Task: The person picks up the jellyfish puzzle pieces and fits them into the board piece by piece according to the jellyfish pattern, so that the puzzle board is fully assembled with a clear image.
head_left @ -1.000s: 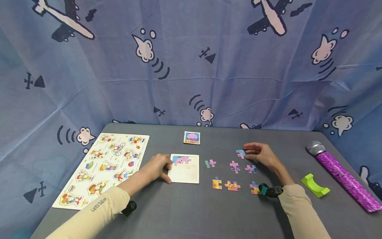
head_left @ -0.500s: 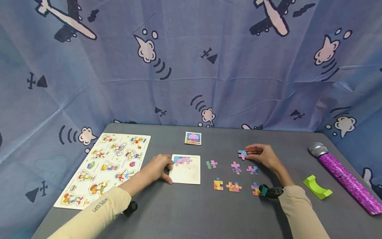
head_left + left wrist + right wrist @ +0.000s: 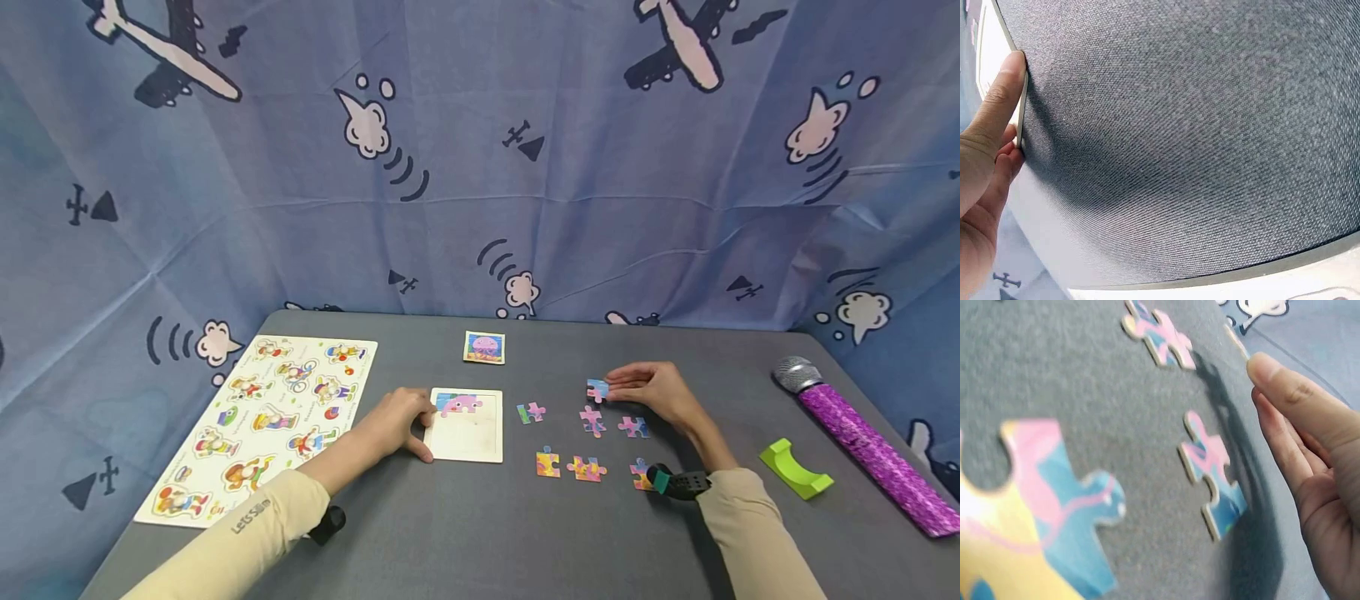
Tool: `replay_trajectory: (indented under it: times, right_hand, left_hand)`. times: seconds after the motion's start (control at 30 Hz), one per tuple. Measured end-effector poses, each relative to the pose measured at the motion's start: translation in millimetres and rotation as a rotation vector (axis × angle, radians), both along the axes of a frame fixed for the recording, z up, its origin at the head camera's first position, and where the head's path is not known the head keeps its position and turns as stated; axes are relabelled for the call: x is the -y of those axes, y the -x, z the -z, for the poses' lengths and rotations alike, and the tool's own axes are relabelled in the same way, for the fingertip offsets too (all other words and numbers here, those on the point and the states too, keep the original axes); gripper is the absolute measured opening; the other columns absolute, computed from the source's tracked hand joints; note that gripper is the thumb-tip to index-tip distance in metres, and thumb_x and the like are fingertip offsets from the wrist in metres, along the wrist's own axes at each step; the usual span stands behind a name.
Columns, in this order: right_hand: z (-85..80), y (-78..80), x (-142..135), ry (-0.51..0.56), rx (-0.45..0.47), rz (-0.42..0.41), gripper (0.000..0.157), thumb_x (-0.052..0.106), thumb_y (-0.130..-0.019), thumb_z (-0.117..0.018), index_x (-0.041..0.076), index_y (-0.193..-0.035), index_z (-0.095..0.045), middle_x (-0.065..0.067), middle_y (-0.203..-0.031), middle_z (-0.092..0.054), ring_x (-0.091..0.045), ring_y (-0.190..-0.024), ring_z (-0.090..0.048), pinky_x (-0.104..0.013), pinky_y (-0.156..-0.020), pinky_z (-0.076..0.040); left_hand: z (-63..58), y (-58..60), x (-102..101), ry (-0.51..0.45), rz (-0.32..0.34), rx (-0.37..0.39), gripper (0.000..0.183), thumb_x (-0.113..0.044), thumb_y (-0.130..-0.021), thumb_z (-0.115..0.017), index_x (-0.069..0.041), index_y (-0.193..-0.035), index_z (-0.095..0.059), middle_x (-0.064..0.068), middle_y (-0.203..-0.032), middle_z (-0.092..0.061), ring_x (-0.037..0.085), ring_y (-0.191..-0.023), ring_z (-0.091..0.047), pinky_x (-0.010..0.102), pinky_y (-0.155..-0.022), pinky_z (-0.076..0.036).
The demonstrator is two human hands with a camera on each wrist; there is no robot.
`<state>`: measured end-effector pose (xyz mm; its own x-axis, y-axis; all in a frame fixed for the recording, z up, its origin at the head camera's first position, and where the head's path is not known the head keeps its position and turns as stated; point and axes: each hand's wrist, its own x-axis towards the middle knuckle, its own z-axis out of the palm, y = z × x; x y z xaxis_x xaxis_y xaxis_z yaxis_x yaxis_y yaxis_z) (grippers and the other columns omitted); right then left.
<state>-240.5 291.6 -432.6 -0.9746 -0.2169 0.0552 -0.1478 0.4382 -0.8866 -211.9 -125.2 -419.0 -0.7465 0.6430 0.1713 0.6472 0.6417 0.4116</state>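
Note:
My right hand [image 3: 657, 390] pinches a blue-and-pink jigsaw piece [image 3: 597, 389] between thumb and fingertips, raised over the table; only its thin edge [image 3: 1237, 341] shows in the right wrist view. At its left side, my left hand [image 3: 398, 422] grips the square puzzle board [image 3: 468, 437], thumb at the near corner and fingers along the edge. Joined pieces showing a pink creature [image 3: 459, 403] fill the board's upper left. Loose pieces lie between board and right hand, among them a pink one [image 3: 592, 420], a pink-and-blue one [image 3: 633, 427] and a green-and-pink one [image 3: 531, 412].
Nearer me lie yellow pieces [image 3: 587, 468], one partly under the right wristband [image 3: 678, 483]. A small octopus picture card [image 3: 484, 347] lies behind the board. A large figure puzzle [image 3: 262, 425] is at left. A green arch block [image 3: 797, 469] and glittery microphone [image 3: 870, 442] lie at right.
The right hand has lifted the blue-and-pink piece from the table and shifted it slightly left. The left hand stays on the puzzle board.

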Motion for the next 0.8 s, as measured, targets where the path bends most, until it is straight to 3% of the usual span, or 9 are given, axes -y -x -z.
replay_trajectory:
  times: [0.43, 0.8]
  right_hand:
    - [-13.1, 1.2, 33.1, 0.029, 0.024, -0.031, 0.042, 0.009, -0.073, -0.082, -0.01, -0.107, -0.066, -0.022, -0.103, -0.069, -0.012, -0.083, -0.069, -0.026, -0.072, -0.054]
    - [-11.3, 3.9, 56.0, 0.054, 0.015, -0.086, 0.036, 0.006, -0.073, -0.081, -0.01, -0.103, -0.067, -0.021, -0.098, -0.069, -0.015, -0.081, -0.069, -0.027, -0.07, -0.054]
  left_hand:
    - [2.3, 2.0, 0.0, 0.005, 0.006, -0.02, 0.045, -0.024, -0.048, -0.093, -0.006, -0.069, -0.057, -0.003, -0.069, -0.046, 0.007, -0.063, -0.039, 0.023, -0.06, -0.036]
    - [2.1, 1.4, 0.6, 0.01, 0.003, -0.006, 0.045, -0.025, -0.05, -0.093, -0.005, -0.069, -0.058, -0.002, -0.069, -0.047, 0.008, -0.064, -0.039, 0.023, -0.061, -0.036]
